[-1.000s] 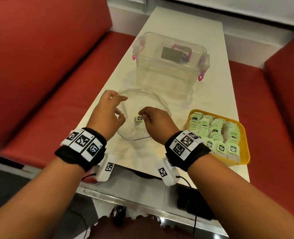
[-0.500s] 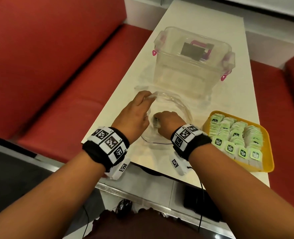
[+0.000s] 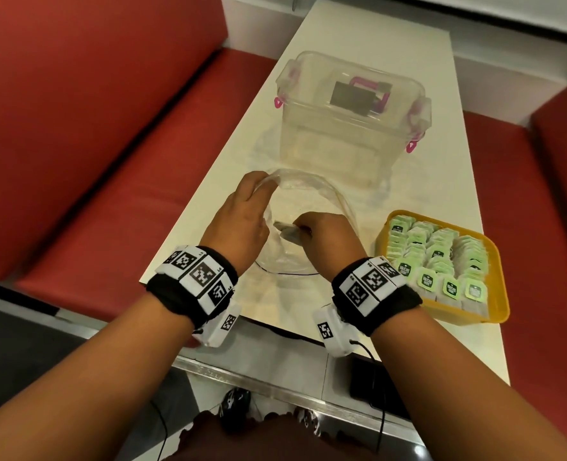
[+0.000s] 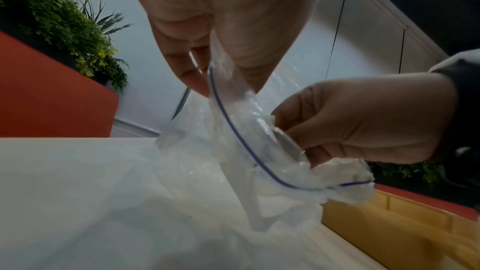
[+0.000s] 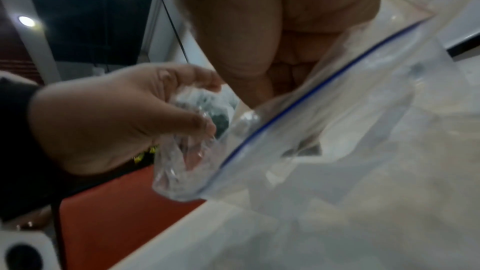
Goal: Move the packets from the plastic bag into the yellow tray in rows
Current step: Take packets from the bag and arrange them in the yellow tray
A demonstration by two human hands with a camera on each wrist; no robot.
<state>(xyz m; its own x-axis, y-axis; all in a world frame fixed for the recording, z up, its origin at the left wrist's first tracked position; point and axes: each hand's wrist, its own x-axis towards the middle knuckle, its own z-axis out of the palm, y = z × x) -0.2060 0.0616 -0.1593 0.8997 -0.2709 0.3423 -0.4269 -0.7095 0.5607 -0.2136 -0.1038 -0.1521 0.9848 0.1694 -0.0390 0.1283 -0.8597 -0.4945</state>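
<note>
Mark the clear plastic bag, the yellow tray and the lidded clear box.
clear plastic bag (image 3: 312,186): head view, far rim.
yellow tray (image 3: 500,291): head view, right wall.
lidded clear box (image 3: 335,144): head view, front wall.

No legible words or numbers anywhere. Green labels on packets (image 3: 425,281) in yellow tray (image 3: 498,294): dark badge w/ small white lettering, too small & blurred to read; same badge repeated across front row, no brand made out. Black-and-white square marker codes on both wristbands (image 3: 198,273), three per band, plus one on each wrist cam housing (image 3: 227,322); tiny chars at marker corners, unreadable. Dark rectangular label (image 3: 352,98) on lid of clear box: blank-looking, no print discernible. Plastic bag (image 4: 259,151): blue zip line only, no print visible. Wrist views: nothing readable.
</note>
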